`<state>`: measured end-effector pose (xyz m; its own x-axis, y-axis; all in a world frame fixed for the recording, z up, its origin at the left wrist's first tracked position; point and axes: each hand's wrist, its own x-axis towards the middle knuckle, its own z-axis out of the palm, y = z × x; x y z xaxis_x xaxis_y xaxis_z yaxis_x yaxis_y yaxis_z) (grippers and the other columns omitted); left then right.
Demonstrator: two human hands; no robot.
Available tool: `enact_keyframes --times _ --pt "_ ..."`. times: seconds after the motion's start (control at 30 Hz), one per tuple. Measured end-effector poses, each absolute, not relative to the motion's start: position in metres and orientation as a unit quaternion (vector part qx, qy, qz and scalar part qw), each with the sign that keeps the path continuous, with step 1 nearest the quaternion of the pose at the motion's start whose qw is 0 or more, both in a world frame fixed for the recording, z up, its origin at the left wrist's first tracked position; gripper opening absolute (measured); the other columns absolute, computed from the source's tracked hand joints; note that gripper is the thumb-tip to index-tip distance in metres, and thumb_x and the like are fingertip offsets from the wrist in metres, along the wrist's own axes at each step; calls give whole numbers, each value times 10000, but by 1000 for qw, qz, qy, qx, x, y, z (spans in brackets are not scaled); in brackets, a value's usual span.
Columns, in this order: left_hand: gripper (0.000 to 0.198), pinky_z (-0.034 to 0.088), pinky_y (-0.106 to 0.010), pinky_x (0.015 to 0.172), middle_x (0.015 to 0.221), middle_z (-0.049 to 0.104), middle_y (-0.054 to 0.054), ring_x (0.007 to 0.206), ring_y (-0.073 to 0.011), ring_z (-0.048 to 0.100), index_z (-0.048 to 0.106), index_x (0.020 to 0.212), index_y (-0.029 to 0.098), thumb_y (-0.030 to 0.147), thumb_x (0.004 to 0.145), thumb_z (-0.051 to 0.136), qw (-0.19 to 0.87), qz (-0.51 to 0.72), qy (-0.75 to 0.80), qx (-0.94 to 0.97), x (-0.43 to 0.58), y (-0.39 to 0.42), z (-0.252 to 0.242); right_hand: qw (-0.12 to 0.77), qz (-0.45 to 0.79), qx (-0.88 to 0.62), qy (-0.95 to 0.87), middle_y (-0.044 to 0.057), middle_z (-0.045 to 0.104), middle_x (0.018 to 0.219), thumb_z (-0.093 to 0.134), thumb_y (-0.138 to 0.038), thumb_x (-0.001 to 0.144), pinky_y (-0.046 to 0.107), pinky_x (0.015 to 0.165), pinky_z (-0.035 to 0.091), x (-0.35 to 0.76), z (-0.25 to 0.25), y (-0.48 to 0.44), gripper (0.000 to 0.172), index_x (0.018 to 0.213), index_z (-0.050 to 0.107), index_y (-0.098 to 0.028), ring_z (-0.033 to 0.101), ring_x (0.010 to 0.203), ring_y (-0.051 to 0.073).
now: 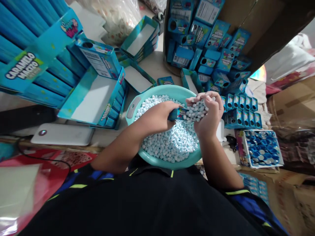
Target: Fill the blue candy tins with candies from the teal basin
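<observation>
My left hand is closed round a small blue candy box, tilted sideways over a turquoise basin. My right hand is cupped at the box's right end, its curled fingers holding a heap of small white and pale blue candies. The heap touches the end of the box; whether any lie inside it, I cannot tell. Below both hands, loose candies of the same kind fill much of the basin, which rests against my body.
Behind the basin stand open blue display trays. A large carton holds many small blue boxes. To the right are rows of upright boxes and a box of blue and white round caps. A white power bank lies left.
</observation>
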<state>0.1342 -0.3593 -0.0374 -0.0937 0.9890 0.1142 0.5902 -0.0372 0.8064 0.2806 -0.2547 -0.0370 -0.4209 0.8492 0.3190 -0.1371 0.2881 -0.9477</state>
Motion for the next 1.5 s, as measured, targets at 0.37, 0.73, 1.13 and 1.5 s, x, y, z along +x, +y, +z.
enact_keyframes --times 0.37,0.73,1.13,1.5 --pt "441 566 -536 1105 1280 779 -83 1232 -372 708 763 1230 239 214 791 736 290 398 611 620 133 -358 -32 499 489 -223 -680 8 549 788 469 -414 987 486 894 638 293 -33 -267 170 869 482 -293 714 873 227" --pt "456 559 -549 1114 1295 765 -108 1237 -376 700 754 1249 241 205 794 766 228 390 667 592 126 -356 -41 506 476 -222 -684 -16 572 663 562 -430 1006 412 748 599 308 -37 -269 356 709 442 -274 694 731 198" --pt "472 543 -506 1134 1321 742 -87 1296 -346 668 722 1322 244 184 854 750 215 369 663 615 126 -358 -40 421 264 -226 -838 91 678 1118 683 -333 995 447 817 614 315 -40 -261 191 1168 744 -279 676 999 233" --pt "489 544 -529 1120 1315 737 -88 1264 -328 673 722 1359 254 178 876 704 238 332 654 637 127 -359 -35 442 302 -256 -805 42 762 903 678 -219 943 377 712 618 316 -52 -256 91 923 765 -236 703 803 181"
